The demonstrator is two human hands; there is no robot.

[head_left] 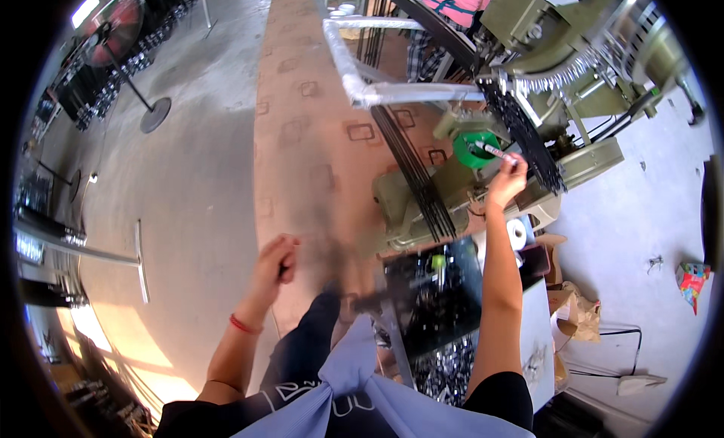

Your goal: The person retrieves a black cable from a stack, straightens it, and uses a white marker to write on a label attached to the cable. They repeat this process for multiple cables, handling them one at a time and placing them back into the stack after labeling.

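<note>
My right hand (507, 183) reaches forward to the machine, its fingers pinched on the end of a slim, pale marker-like stick (494, 151). The stick's far end points into a green cup (467, 156) fixed to the olive-green machine (400, 200). Right beside this hand, a bundle of black strips (524, 133) hangs down along the machine. My left hand (276, 266) is held low over the floor, well apart from the machine, with its fingers curled in. A small dark spot shows between those fingers, but what it is cannot be made out.
Long black rods (415, 174) slope beside a silver-wrapped frame (362, 93). Below the machine, a dark tray (460, 287) and many small shiny pieces (445, 370) lie near my right arm. Another person (460, 1) stands beyond. A floor fan (154, 115) is at far left, cardboard boxes (562, 317) at right.
</note>
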